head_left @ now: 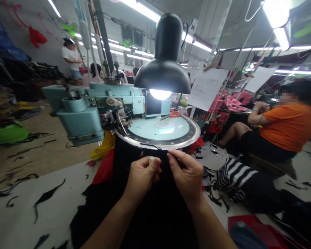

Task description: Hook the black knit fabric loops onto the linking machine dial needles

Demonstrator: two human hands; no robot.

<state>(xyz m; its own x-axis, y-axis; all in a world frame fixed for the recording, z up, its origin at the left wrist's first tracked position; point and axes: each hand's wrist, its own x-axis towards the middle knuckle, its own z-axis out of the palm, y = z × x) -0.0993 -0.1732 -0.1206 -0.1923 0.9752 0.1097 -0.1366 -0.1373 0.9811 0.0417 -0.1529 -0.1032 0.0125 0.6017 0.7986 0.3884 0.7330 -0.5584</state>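
Note:
The ring-shaped dial of a pale green linking machine point(158, 129) is in front of me, fine points lining its metal rim. Black knit fabric point(168, 214) hangs from the near rim down over my lap. My left hand point(143, 173) is closed just below the rim, pinching the fabric; something small and white shows at its thumb and forefinger. To its right, my right hand point(188, 173) pinches the fabric's edge close against the rim with thumb and forefinger. The exact hold of both is hard to see, black on black. A short dark strip point(150, 146) lies on the rim.
A black lamp point(162, 74) shines low over the dial. Red-handled scissors point(175, 114) lie on the dial plate. The machine head point(80, 119) juts out left. A person in orange point(285, 128) sits at right. Black scraps point(49, 195) litter the floor.

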